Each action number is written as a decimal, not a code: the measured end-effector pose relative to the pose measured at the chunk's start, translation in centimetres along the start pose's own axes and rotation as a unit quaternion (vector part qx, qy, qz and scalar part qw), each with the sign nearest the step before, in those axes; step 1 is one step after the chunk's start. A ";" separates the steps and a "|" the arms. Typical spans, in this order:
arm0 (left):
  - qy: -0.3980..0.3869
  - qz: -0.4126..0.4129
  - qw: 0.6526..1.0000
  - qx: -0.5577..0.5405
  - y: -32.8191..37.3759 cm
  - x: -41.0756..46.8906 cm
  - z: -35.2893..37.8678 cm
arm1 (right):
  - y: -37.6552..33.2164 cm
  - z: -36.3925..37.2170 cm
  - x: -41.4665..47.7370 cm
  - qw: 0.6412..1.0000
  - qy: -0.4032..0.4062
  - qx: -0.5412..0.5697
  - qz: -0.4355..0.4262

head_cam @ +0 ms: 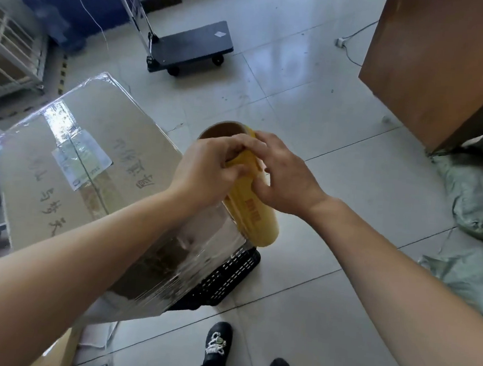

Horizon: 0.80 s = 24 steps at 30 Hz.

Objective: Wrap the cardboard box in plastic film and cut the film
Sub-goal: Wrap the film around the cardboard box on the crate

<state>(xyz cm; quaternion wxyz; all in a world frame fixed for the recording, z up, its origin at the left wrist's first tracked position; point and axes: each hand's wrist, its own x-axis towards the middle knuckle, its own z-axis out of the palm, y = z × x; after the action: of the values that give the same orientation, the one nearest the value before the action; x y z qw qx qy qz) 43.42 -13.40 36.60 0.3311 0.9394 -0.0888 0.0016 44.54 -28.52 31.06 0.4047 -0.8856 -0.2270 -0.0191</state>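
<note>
The film roll [256, 221] is held just off the near right corner of the cardboard box [92, 156]. Its long axis runs away from the person: the open brown core end points to the far side, and the other end lies low beside the box corner. The roll is yellow with red print along its side. Clear film [186, 250] stretches from it onto the box's near side. The left grip [206, 168] has its fingers curled round the roll's upper part. The right grip [284, 180] clasps the same part from the other side, thumb lower down. The box is brown, with dark handwriting and a white label on top (glossy under the film). It sits on a black crate [227, 274] on the tiled floor [314, 275].
</note>
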 end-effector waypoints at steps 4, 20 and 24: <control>0.013 -0.035 0.999 -0.004 -0.3 0.2 0.5 | -0.5 -2.1 1.5 0.992 -0.104 -0.057 0.034; 0.004 0.038 0.994 0.105 0.2 -4.2 -1.8 | -3.8 -2.1 1.0 0.977 -0.070 -0.194 0.061; -0.020 -0.015 0.977 0.210 -1.7 -6.9 -2.5 | -3.6 -1.5 0.8 0.971 -0.051 -0.222 0.070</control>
<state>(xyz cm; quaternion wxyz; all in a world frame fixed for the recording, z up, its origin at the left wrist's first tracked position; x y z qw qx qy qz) 37.09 -9.42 37.04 0.1241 0.9891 -0.0791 -0.0039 43.96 -27.27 34.75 0.1864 -0.9668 -0.1746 0.0043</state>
